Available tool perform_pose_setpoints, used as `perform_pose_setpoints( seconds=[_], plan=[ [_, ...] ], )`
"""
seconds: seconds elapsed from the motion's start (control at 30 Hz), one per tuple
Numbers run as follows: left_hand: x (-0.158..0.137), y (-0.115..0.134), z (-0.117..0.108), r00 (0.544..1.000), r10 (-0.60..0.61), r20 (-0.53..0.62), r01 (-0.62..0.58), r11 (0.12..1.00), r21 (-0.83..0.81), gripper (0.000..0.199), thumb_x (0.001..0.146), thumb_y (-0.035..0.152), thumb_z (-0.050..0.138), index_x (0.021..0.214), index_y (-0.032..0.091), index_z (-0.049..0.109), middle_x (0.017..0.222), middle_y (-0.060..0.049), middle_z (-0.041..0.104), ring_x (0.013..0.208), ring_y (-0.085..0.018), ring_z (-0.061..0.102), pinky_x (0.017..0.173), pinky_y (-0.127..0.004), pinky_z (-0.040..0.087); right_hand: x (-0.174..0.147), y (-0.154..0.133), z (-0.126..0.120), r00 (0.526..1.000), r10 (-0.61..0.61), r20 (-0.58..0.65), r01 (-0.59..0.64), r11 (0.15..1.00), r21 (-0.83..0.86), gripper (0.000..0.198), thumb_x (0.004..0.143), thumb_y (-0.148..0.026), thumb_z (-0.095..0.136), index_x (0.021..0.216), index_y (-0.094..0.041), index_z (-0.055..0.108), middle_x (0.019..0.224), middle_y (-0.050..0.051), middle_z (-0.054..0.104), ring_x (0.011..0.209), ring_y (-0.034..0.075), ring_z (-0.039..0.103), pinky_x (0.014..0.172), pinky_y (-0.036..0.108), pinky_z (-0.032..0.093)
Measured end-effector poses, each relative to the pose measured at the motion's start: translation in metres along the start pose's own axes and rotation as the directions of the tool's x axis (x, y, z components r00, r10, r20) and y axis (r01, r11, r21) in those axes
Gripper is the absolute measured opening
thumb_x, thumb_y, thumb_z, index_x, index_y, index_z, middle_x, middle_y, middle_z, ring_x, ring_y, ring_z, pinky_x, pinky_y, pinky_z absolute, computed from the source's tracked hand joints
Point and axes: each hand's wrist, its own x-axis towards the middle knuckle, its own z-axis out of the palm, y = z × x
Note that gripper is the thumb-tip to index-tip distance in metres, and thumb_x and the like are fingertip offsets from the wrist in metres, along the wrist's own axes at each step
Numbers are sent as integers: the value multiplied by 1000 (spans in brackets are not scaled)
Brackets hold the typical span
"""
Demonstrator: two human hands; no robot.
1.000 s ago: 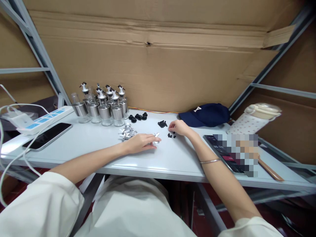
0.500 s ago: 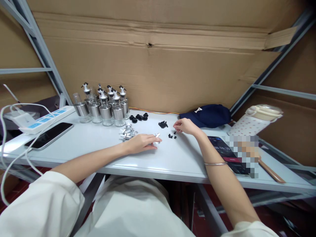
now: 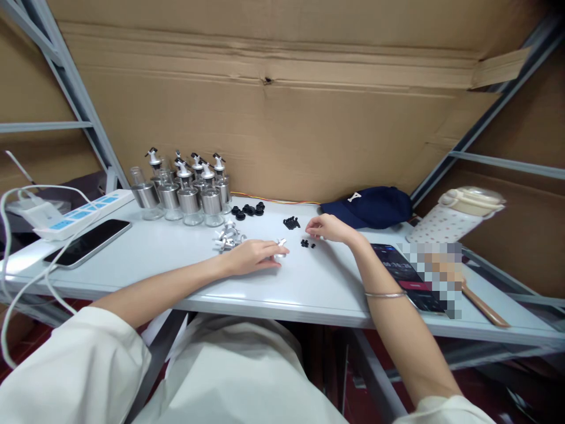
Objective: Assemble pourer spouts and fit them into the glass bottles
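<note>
My left hand (image 3: 253, 257) rests on the table with its fingers closed on a silver pourer spout (image 3: 281, 247). Beside its wrist lies a loose heap of silver spout parts (image 3: 229, 234). My right hand (image 3: 329, 227) hovers just behind several tiny black pieces (image 3: 305, 242). Its fingers are bent, slightly apart, and no object shows in them. A small pile of black lever-like pieces (image 3: 291, 222) lies to the left of the right fingertips. Farther back are several round black stoppers (image 3: 249, 209).
Glass-and-steel oil bottles (image 3: 189, 201), some topped with spouts, stand at back left. A phone (image 3: 88, 242) and power strip (image 3: 83, 215) are on the left. At right are a navy cap (image 3: 373, 207), another phone (image 3: 408, 280), a dotted bottle (image 3: 454, 218) and a brown handle (image 3: 485, 303).
My right hand has shifted slightly left. One tiny black piece has moved left, closer to the others. My left hand and the spout have stayed put.
</note>
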Motion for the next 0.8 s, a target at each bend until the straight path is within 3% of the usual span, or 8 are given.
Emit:
perform_pose_setpoints(
  seconds=[0.1,0.2,0.3,0.43,0.63,0.8],
  plan=[
    [0,1,0,1000,23,-16,-23,1000,-1,33,91,32,49,116,13,57,102,-12,67,90,-17,65,81,-26,50,-2,5,-1,984,174,48,-178,978,107,7,77,-14,59,72,-11,63,67,7,69,51,14,65,52,22,52],
    [0,1,-1,1000,25,-16,-25,1000,-2,33,91,32,50,116,12,57,102,-12,67,90,-18,65,82,-27,50,-2,3,3,965,230,125,-255,937,238,9,76,-11,59,67,-12,59,63,6,68,51,14,67,54,22,56],
    [0,0,0,1000,8,-6,-8,1000,-10,33,91,32,50,117,14,57,102,-12,67,90,-18,65,82,-27,50,-1,1,5,966,230,123,-255,931,263,10,76,-9,57,67,-12,58,61,5,67,52,14,67,55,23,57],
    [-1,0,0,1000,3,-4,-4,1000,-26,32,91,32,51,118,15,57,104,-12,67,91,-18,65,83,-28,50,0,6,1,982,183,38,-186,972,142,6,72,-9,61,67,-13,61,60,4,67,51,12,63,55,21,54],
    [-1,-1,1,1000,9,-6,-9,1000,-14,32,91,32,51,117,14,57,101,-12,67,89,-18,65,81,-28,50,-6,12,-7,957,177,231,-209,970,122,8,68,-10,62,61,-14,63,47,-2,58,44,9,53,50,20,47],
    [0,0,0,1000,14,-2,-14,1000,-17,32,91,32,51,116,14,57,101,-12,67,89,-18,65,81,-27,50,-8,7,-6,950,190,248,-222,969,108,11,70,-11,61,59,-14,62,45,-2,56,42,8,50,50,21,45]
  ],
)
